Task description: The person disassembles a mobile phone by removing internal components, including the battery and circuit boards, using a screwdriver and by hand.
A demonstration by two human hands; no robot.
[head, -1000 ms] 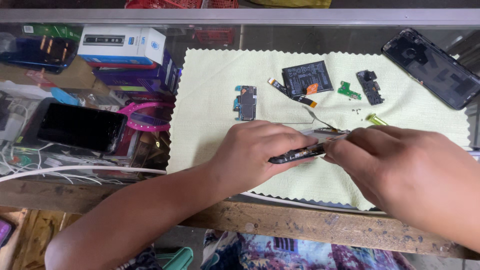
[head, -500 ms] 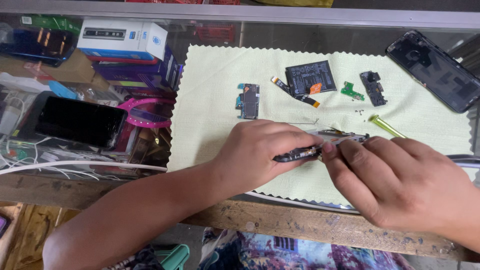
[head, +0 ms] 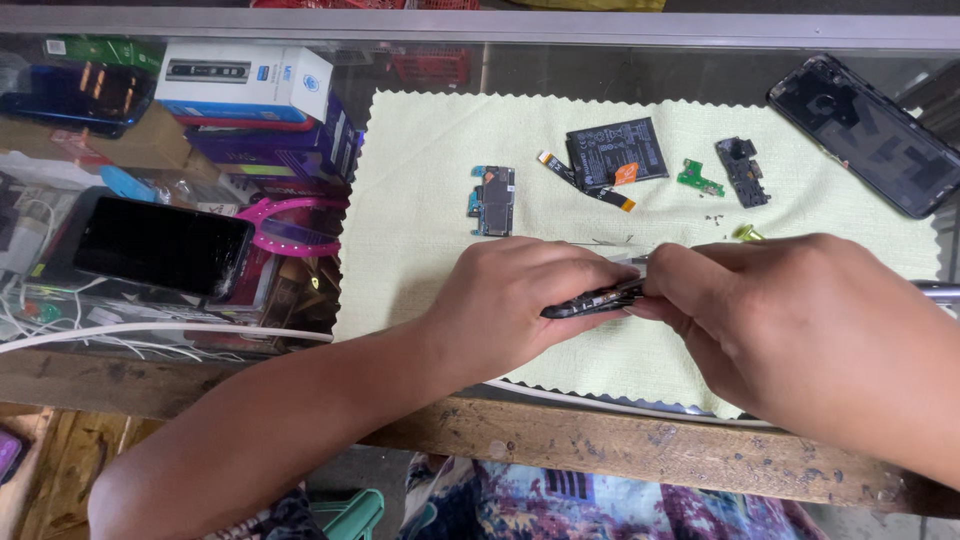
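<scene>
Pale yellow-green cloth (head: 430, 200) with zigzag edges covers the middle of the glass-topped table (head: 700, 45), and both hands are working over its near part. The left hand (head: 510, 300) is curled around a thin dark phone frame (head: 590, 300), holding it edge-on just above the cloth, with the fingers (head: 560, 262) clenched over it. The right hand (head: 790, 320) meets it from the right, fingers pinched on the frame's right end and on what looks like a slim metal tool (head: 640, 258). Honestly I can't tell exactly where the tip goes, since the hands hide it.

Laid out on the far part of the cloth: a small circuit board (head: 494, 200) on the left, a black battery (head: 617, 153) with an orange tab and a flex strip right beside it, then a little green board (head: 698, 179) and a dark camera-ish module (head: 742, 171). Tiny screws (head: 715, 217) are scattered near those two. A black phone back cover (head: 865, 133) lies at the far right, partly off the cloth.

Now the storage bit: the table is really a display case, and under the glass on the left there's a white and blue box (head: 245, 82) stacked on purple boxes, a dark phone (head: 160, 245), a pink band (head: 285, 225) and white cables (head: 120, 335). The boxes are closed, so no idea what's in them.
</scene>
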